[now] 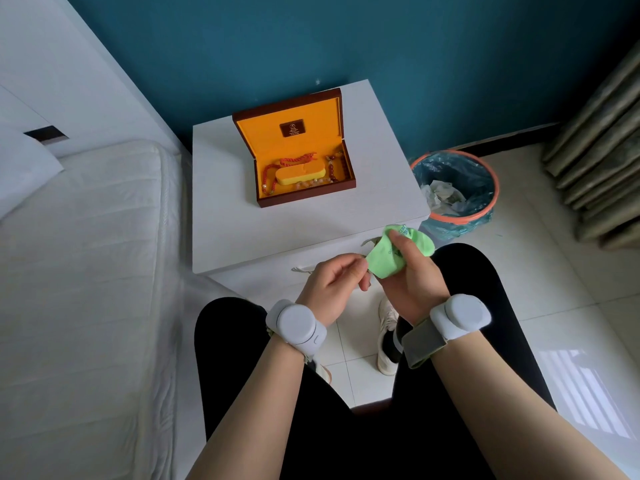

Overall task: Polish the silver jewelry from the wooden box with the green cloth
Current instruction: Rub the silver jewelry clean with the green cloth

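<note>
The wooden box (304, 194) stands open on the white nightstand (228, 223), its orange lining holding red and pale bead strings around an orange pad. In front of the nightstand's near edge, my right hand (410, 278) grips the green cloth (388, 259), thumb pressed on top of it. My left hand (334, 284) pinches something small at the cloth's left edge. That item is hidden between my fingers and the cloth, so I cannot tell that it is the silver jewelry.
A bed with a white mattress (86, 271) fills the left. An orange-rimmed waste bin (457, 188) with a blue liner stands right of the nightstand. Curtains (602, 150) hang at far right. My knees and a white shoe (388, 336) are below my hands.
</note>
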`<state>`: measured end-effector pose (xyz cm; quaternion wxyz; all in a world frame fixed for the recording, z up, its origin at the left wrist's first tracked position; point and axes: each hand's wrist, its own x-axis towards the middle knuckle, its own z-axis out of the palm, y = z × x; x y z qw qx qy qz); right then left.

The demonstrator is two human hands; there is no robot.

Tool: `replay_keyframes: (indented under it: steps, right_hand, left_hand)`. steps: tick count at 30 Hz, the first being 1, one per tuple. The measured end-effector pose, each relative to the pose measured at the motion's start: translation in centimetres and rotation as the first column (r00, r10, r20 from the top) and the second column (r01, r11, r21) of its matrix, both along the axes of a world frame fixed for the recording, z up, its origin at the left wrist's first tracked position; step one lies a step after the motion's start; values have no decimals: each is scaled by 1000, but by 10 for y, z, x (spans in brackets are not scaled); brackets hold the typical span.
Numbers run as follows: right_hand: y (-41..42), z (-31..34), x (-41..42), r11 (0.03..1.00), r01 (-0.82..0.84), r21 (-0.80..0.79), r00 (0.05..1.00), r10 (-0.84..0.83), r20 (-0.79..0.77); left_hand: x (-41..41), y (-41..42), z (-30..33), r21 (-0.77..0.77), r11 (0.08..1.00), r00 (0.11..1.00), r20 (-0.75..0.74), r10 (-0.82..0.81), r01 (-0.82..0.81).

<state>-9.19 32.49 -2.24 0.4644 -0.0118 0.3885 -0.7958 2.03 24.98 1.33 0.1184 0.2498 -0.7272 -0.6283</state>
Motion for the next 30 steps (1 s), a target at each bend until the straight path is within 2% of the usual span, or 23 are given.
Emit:
replay_keyframes:
  steps: [3, 10, 16, 22, 25, 30]
  right_hand:
    - [0, -1, 2, 999, -22, -24, 1000, 22, 15]
    - [6, -8, 16, 984, -170, -42, 982, 166, -95]
    - [3, -1, 7, 991, -131, -40, 985, 125, -120]
    - [1, 3, -1, 999, -33, -27, 999, 32, -31]
    - [2, 3, 4, 996, -48, -72, 999, 47, -17]
    - [8, -2, 19, 983, -161, -92, 985, 153, -83]
  left_hand:
    - [0, -1, 0, 8, 1000, 1000, -5, -18, 18]
    - [-2, -4, 1, 18, 998, 998, 7, 61, -61]
    - [1, -5, 0, -29, 999, 999, 22, 37, -37]
    - [-1, -2, -5, -28, 999, 999, 27, 46, -45]
    - [-2, -3, -6, -35, 998, 998, 44, 47, -46]
    - [-2, -6, -1, -9, 997, 997, 25, 79, -79]
